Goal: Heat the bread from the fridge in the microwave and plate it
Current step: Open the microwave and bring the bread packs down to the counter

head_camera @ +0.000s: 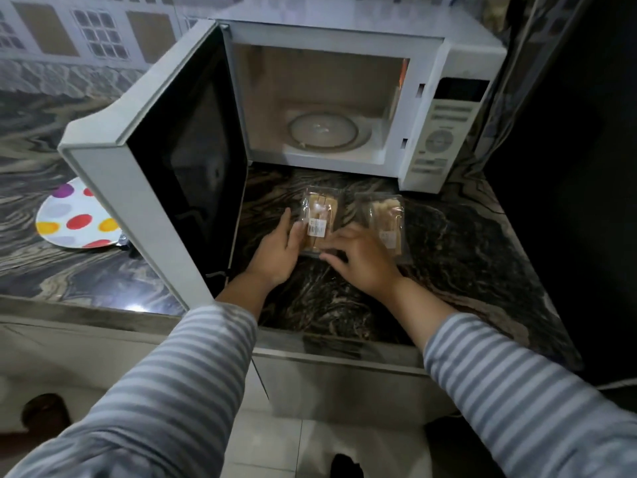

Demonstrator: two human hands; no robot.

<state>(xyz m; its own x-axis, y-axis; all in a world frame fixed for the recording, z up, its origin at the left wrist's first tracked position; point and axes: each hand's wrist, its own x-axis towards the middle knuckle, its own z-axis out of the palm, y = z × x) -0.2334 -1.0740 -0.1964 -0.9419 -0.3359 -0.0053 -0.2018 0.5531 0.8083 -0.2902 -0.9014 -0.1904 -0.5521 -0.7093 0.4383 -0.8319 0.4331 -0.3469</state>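
Holding one bread pack [317, 220] with both hands on the dark counter [458, 257] | left hand [277, 251] and right hand [358, 262] fingers curled on it | second pack [387, 222] just right (also wrapped) | microwave [344, 108] open behind | spotted plate [74, 215] far left

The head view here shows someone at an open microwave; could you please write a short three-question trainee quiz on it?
1. True or false: the microwave door stands open.
2. How many wrapped bread packs lie on the counter?
3. Which hands touch the left bread pack? A) left hand only B) right hand only C) both

Key: 1 true; 2 two, the right bread pack beside the left; 3 C.
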